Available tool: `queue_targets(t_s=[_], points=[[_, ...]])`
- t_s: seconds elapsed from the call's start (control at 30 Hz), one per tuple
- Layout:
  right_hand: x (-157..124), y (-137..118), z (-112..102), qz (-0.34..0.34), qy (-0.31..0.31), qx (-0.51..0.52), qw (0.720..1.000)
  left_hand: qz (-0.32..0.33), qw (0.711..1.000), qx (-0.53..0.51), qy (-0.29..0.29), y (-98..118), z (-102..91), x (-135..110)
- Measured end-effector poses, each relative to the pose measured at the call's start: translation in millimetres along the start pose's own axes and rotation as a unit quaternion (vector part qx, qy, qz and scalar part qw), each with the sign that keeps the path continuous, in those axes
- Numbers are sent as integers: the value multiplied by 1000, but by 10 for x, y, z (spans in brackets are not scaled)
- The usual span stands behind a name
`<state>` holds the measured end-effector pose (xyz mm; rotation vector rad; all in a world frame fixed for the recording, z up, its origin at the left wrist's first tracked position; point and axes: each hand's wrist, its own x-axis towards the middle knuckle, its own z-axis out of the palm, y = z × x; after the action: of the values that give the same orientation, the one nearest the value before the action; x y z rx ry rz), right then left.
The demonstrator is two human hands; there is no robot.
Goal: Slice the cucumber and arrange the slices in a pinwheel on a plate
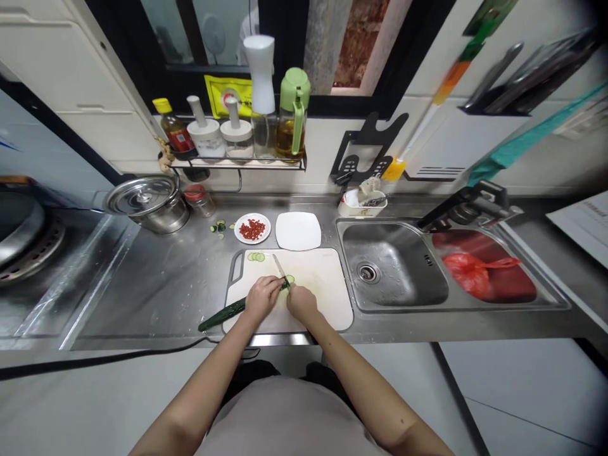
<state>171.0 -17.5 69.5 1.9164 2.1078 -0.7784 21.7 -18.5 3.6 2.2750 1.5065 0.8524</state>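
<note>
A white rectangular cutting board with a grey handle slot [323, 297] is laid at the front edge of a stainless steel counter [166, 285]. Its right edge is just beside the rim of a steel sink basin [403, 278]. Open counter is seen to the board's left, reaching as far as a lidded steel pot [147, 201] near the back edge. Behind the board, a small round white plate of chopped red chilli [252, 228] and a white square plate [298, 230] are set side by side, near the board's far edge. The board's right half offers open surface.

A long dark green cucumber [223, 315] is laid slantwise over the board's front left corner, with its uncut end reaching past the board's edge above the counter. The left hand [261, 297] is closed over the cucumber near its cut end, with the fingers curled down onto it. The right hand [301, 303] is closed round the handle of a slim-bladed kitchen knife [279, 266]. The blade is pointed toward the board's far edge and is set at the cucumber's cut end. A few pale green cucumber slices [256, 256] are gathered near the board's far left corner.
</note>
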Motion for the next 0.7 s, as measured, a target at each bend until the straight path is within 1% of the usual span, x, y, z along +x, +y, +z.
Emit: queue_targets(t_s=[0.2,0.37,0.7], points=[[-135,83,80,14,-13,-6,1000,-9,1000,-7,3,23,-27,6],[-200,114,88,26,-33,-17,999,-8,1000,-13,2,26,-32,7],[-36,24,41,8,-11,7,1000,-2,1000,-6,7,5,-5,6]])
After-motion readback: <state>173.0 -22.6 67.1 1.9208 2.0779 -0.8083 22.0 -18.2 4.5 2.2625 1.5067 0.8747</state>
